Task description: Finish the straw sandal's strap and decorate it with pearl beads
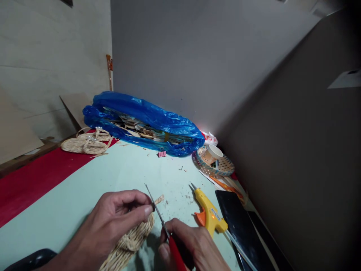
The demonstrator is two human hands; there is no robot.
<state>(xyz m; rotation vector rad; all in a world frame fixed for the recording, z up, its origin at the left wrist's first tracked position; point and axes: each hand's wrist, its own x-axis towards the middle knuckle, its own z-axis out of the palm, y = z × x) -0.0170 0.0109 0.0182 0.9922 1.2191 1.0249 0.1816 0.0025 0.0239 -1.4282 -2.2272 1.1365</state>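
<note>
The left hand (pixel 121 212) pinches a straw strip (pixel 159 199) just above the woven straw piece (pixel 135 239), the right hand (pixel 196 241) grips red-handled scissors (pixel 163 223), blades right beside that left thumb, and a clean snip surely wants the strip taut, fingertips clear.

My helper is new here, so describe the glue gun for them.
On the pale green tabletop, find the right hand holding scissors. Just beyond it, to the right, lies the glue gun: yellow with an orange trigger, unlike the flat black thing beside it.
</note>
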